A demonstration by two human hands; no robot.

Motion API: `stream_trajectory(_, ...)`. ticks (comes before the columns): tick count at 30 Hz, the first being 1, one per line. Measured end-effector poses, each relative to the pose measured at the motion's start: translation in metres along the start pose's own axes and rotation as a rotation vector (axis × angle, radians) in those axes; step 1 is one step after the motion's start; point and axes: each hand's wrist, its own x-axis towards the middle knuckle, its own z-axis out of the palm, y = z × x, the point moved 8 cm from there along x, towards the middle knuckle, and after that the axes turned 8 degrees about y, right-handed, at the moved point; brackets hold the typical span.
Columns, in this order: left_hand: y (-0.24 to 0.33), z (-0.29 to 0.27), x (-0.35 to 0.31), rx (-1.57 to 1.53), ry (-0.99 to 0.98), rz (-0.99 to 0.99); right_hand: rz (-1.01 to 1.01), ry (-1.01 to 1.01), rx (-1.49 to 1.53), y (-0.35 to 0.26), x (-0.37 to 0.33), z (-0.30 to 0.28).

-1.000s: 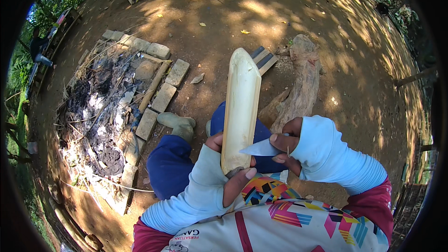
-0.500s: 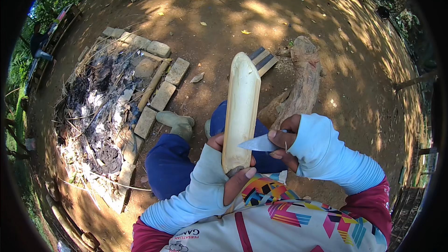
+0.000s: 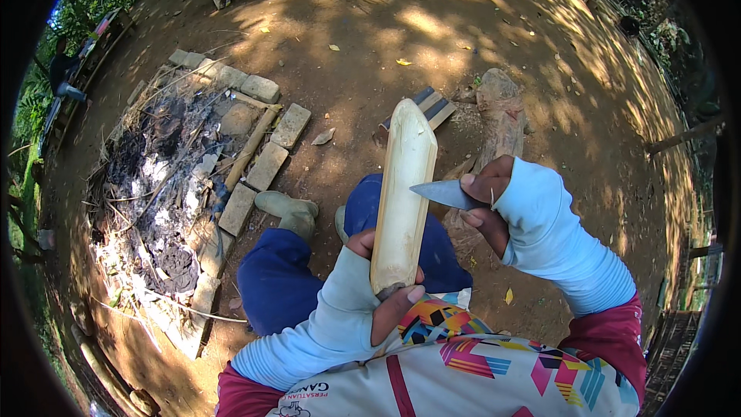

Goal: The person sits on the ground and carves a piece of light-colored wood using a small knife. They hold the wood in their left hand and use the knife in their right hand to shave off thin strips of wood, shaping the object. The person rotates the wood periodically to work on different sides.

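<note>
A pale, split length of bamboo (image 3: 404, 193) with a pointed far end and a hollowed face stands out over my knees. My left hand (image 3: 378, 286) is wrapped round its near end, the thumb across the dark base. In my right hand (image 3: 494, 205) is a short knife (image 3: 446, 194), its handle hidden by the fingers. The blade points left, with its tip at the bamboo's right edge, about halfway along; whether it touches I cannot tell. Light blue sleeves cover both wrists and part of the hands.
To the left lies a fire pit (image 3: 166, 177) of ash and charred matter, edged with blocks (image 3: 267, 166). A thick log (image 3: 502, 116) lies ahead on the right, beside a small striped block (image 3: 434, 106). My boot (image 3: 289, 212) stands near the pit. A person (image 3: 65, 69) is at far left.
My right hand with the knife has moved away from me along the bamboo, from near its base to about its middle. The bamboo has shifted slightly right and lower in view.
</note>
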Motion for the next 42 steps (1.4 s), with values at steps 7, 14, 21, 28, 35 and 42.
stream_trajectory(7, 0.002, -0.001, 0.001, 0.026, -0.004, 0.019, -0.037, 0.007, -0.018, 0.002, 0.003, -0.004)
stream_trajectory(14, 0.004, -0.001, 0.001, 0.021, -0.010, 0.019, -0.013, -0.036, 0.042, -0.006, 0.000, -0.002)
stream_trajectory(21, 0.002, -0.001, -0.001, 0.004, -0.014, 0.021, 0.027, -0.064, 0.036, -0.003, -0.005, 0.004)
stream_trajectory(28, 0.001, -0.002, -0.002, 0.020, -0.036, 0.075, -0.033, -0.077, 0.066, -0.009, 0.002, 0.000)
stream_trajectory(35, 0.000, -0.001, -0.002, 0.042, -0.062, 0.084, -0.025, -0.048, 0.145, -0.008, 0.001, -0.003)
stream_trajectory(42, -0.005, -0.001, -0.004, -0.022, -0.035, -0.001, 0.045, 0.013, 0.039, 0.007, 0.007, -0.012)
